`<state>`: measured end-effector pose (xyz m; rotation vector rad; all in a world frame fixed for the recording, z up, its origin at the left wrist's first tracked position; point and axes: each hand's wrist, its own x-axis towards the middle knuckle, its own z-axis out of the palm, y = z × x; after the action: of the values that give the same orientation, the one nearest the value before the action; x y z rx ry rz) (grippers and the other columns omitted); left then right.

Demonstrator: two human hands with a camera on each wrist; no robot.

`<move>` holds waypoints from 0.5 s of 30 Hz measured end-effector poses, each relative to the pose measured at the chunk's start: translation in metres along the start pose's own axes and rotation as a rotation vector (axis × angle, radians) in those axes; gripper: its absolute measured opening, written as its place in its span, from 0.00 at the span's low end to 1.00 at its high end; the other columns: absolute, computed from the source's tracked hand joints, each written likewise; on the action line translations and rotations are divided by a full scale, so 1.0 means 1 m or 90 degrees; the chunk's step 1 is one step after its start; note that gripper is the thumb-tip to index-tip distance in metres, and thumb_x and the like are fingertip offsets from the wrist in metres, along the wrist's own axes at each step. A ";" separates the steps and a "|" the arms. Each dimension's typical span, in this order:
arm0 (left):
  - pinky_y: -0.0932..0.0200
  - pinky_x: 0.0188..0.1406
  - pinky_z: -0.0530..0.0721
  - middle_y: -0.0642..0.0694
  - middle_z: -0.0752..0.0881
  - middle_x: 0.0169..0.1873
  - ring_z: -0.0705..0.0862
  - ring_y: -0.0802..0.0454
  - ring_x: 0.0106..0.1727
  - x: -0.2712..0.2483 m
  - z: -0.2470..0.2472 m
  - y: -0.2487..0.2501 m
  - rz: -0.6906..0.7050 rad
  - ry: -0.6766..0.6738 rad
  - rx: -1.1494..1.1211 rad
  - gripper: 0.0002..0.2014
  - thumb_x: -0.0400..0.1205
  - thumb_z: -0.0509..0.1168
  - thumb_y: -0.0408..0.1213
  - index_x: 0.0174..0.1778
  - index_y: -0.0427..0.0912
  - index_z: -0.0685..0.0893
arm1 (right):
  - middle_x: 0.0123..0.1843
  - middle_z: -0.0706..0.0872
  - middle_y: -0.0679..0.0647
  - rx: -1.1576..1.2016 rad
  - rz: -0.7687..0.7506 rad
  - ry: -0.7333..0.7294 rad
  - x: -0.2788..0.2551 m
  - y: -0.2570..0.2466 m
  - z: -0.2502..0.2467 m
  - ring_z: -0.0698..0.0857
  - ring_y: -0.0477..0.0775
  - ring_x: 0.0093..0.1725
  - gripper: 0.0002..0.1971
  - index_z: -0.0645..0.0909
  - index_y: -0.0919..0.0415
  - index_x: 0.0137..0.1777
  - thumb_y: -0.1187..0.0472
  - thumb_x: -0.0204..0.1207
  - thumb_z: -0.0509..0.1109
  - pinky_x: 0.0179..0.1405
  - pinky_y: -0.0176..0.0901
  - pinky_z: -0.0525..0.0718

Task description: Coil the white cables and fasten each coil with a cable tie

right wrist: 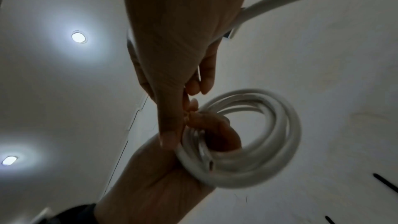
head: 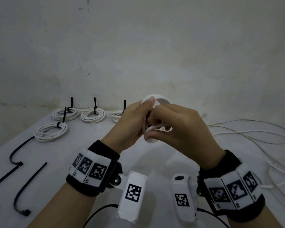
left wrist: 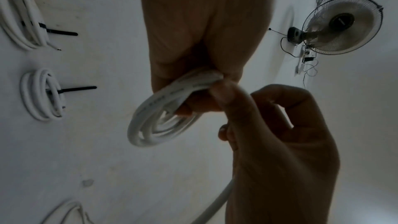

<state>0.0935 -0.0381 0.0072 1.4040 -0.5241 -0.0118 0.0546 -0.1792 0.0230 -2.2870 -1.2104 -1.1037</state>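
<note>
Your hands meet above the counter (head: 148, 163): your left hand (head: 130, 124) grips the white cable coil (head: 156, 99) with its fingers curled round the loops, and your right hand (head: 179, 129) pinches a strand of the same coil at its near side. The coil is held in the air between both hands, upright, clear of the counter. Four tied coils (head: 92, 115) lie at the far left, each with a black cable tie. Loose black cable ties (head: 23, 183) lie at your left, and uncoiled white cables (head: 253, 134) trail at your right
</note>
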 end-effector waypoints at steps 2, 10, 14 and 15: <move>0.54 0.37 0.79 0.31 0.79 0.35 0.79 0.44 0.37 -0.002 0.003 -0.001 -0.037 -0.032 0.031 0.16 0.88 0.54 0.38 0.44 0.32 0.81 | 0.34 0.81 0.52 0.060 0.048 0.008 0.000 0.004 -0.004 0.77 0.52 0.31 0.11 0.79 0.65 0.38 0.62 0.69 0.78 0.28 0.51 0.78; 0.63 0.23 0.70 0.52 0.63 0.15 0.61 0.59 0.12 -0.007 0.017 0.003 -0.162 -0.154 -0.158 0.19 0.77 0.55 0.56 0.31 0.43 0.67 | 0.37 0.85 0.50 0.120 0.140 0.095 -0.006 0.030 -0.026 0.81 0.46 0.37 0.03 0.86 0.62 0.42 0.64 0.73 0.77 0.37 0.30 0.76; 0.66 0.17 0.66 0.53 0.60 0.14 0.58 0.61 0.11 -0.007 0.015 0.002 -0.176 -0.129 -0.182 0.26 0.74 0.60 0.64 0.27 0.44 0.67 | 0.38 0.84 0.49 -0.024 0.114 0.076 -0.011 0.043 -0.029 0.74 0.45 0.40 0.05 0.87 0.59 0.45 0.58 0.77 0.72 0.41 0.26 0.71; 0.67 0.17 0.66 0.53 0.59 0.14 0.57 0.61 0.11 -0.007 0.015 0.003 -0.169 -0.124 -0.166 0.24 0.73 0.61 0.62 0.28 0.44 0.66 | 0.38 0.83 0.49 -0.068 0.109 0.070 -0.012 0.046 -0.031 0.72 0.46 0.40 0.07 0.88 0.58 0.45 0.55 0.77 0.71 0.40 0.27 0.69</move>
<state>0.0815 -0.0493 0.0082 1.2135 -0.4738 -0.4204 0.0733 -0.2311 0.0367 -2.3231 -0.9161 -1.2373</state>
